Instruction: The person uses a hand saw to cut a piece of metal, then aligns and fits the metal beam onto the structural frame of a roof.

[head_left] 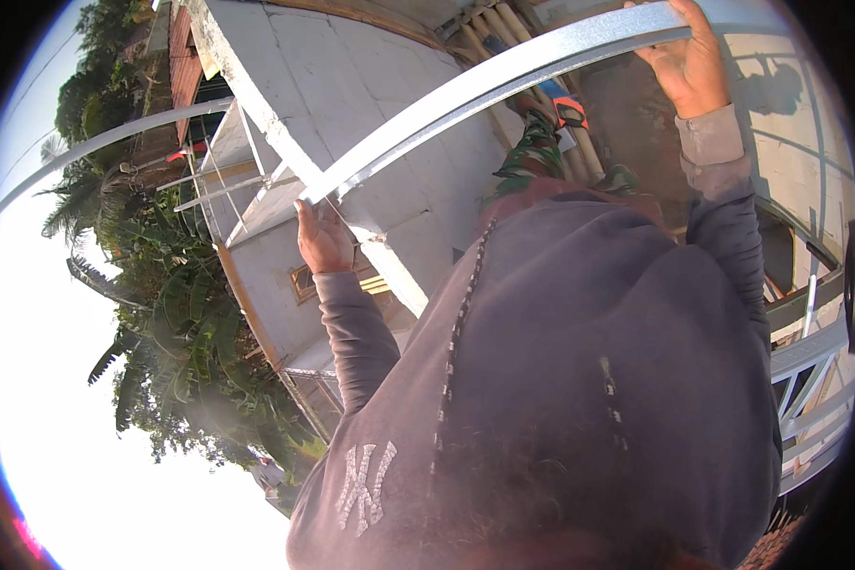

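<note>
Long galvanized steel channel [503, 81] spans 10 to 1 o'clock, left hand [323, 237] wrapped around one end, right hand [689, 62] clasping the other: looks light, whippy, sharp-edged, so grip the flanges wide apart.

Outdoor building site — bare concrete walls [351, 85], steel framing [812, 380].

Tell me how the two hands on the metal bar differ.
The left hand grips the metal bar at its lower end, close to the body; the right hand grips it near the upper end, arm stretched out. The left hand is partly in shade and its fingers curl under the bar; the right hand is in full sun, with its fingers wrapped over the bar's top edge. Both are bare, come out of grey sleeves and hold the same bar.
</note>
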`<move>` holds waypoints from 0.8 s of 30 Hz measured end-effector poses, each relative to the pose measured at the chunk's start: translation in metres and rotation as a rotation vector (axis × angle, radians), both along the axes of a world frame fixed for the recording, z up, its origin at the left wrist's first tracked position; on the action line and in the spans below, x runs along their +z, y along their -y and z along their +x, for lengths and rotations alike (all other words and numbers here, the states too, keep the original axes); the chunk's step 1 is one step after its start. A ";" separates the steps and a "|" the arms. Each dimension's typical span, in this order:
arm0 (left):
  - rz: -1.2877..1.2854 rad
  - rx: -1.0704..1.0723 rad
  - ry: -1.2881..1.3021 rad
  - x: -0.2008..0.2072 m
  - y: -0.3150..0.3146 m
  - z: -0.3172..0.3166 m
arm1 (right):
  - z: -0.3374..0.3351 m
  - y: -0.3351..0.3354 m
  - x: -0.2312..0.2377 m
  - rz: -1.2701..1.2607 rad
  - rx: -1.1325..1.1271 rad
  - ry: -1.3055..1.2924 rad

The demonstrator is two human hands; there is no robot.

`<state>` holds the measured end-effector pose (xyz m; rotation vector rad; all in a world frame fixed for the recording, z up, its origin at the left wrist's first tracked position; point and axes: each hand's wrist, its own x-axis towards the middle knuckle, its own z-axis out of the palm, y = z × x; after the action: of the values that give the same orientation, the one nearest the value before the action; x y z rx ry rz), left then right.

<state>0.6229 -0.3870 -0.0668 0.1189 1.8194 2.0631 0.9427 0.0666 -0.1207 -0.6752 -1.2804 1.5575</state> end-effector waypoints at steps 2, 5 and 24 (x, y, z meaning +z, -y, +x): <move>0.016 -0.001 0.013 -0.001 0.000 -0.001 | 0.001 0.000 0.001 -0.030 -0.015 -0.017; 0.027 -0.008 0.022 0.000 0.008 -0.004 | 0.001 -0.016 -0.002 -0.391 0.082 -0.247; -0.045 -0.048 -0.004 -0.005 0.009 -0.007 | 0.009 -0.010 0.020 -0.449 0.122 -0.335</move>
<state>0.6160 -0.3963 -0.0713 0.1530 1.8465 1.9893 0.9517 0.0764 -0.1006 -0.5833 -0.7395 1.9889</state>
